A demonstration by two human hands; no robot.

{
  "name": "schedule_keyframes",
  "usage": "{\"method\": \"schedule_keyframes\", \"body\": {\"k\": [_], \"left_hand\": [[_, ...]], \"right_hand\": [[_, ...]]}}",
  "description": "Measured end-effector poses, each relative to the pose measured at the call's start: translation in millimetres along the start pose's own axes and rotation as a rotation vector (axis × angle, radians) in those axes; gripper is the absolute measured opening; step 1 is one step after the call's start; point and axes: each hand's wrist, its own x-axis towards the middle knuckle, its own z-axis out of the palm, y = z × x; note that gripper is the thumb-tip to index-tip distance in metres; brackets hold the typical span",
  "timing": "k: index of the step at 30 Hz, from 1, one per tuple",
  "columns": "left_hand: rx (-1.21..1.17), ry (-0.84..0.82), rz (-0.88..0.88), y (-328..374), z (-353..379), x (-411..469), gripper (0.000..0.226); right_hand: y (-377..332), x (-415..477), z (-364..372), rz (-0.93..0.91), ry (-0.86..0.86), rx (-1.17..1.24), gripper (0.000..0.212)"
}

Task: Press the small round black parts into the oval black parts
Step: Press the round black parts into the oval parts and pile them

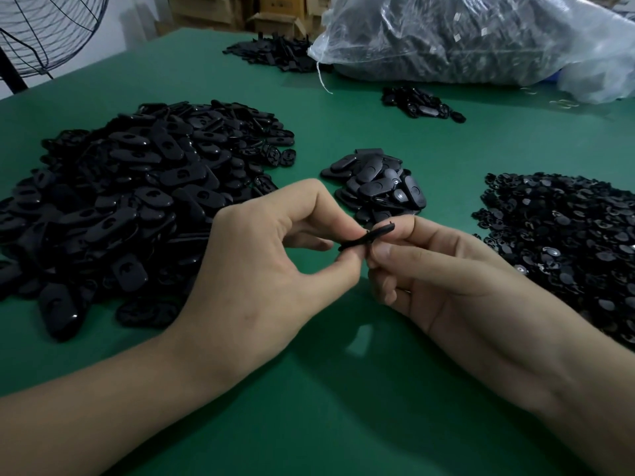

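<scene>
Both hands meet above the green table (309, 389) and hold one oval black part (366, 237) edge-on between them. My left hand (271, 266) pinches its near end between thumb and forefinger. My right hand (436, 273) grips the far end with curled fingers. Whether a small round part is under the fingers cannot be told. A big heap of oval black parts (130, 201) lies at the left. A heap of small round black parts (563, 242) lies at the right. A small pile of oval parts (378, 183) sits just beyond the hands.
A large clear plastic bag of dark parts (481, 36) fills the back right. Two more small piles of black parts (275, 51) (421, 101) lie near it. A wire fan guard (44, 29) stands at the back left, cardboard boxes (271, 15) behind the table.
</scene>
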Motion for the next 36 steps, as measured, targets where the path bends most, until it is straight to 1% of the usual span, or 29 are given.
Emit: {"method": "schedule_keyframes", "body": {"k": [5,9,13,18,21,25,28,31,36], "left_hand": [[0.027,-0.014,0.004,0.5,-1.7,-0.1,0.016],[0.012,-0.056,0.027,1.2,-3.0,0.9,0.017],[0.027,-0.066,0.038,4.5,-3.1,2.4,0.013],[-0.005,-0.056,0.011,8.9,-4.3,2.8,0.026],[-0.003,-0.051,0.006,9.1,-4.7,1.8,0.029],[0.032,-0.051,0.028,10.1,-5.2,1.4,0.036],[0.055,-0.044,0.056,9.8,-4.8,2.3,0.031],[0.076,-0.047,0.083,8.8,-5.1,3.0,0.033],[0.122,-0.052,0.138,4.0,-3.0,1.9,0.012]], "right_hand": [[0.7,0.4,-0.1,0.011,0.003,-0.008,0.020],[0.3,0.7,-2.1,0.018,-0.023,-0.004,0.014],[0.2,0.5,-5.2,0.029,-0.049,0.019,0.015],[1.6,1.4,-4.7,0.013,-0.037,0.051,0.019],[1.5,1.4,-3.6,0.016,-0.029,0.046,0.020],[1.1,1.2,-3.6,0.018,-0.024,0.024,0.017],[0.6,1.3,-3.7,0.021,-0.030,0.011,0.014],[0.4,0.8,-3.7,0.022,-0.038,0.012,0.012],[0.5,2.0,-5.7,0.037,-0.050,0.027,0.015]]}}
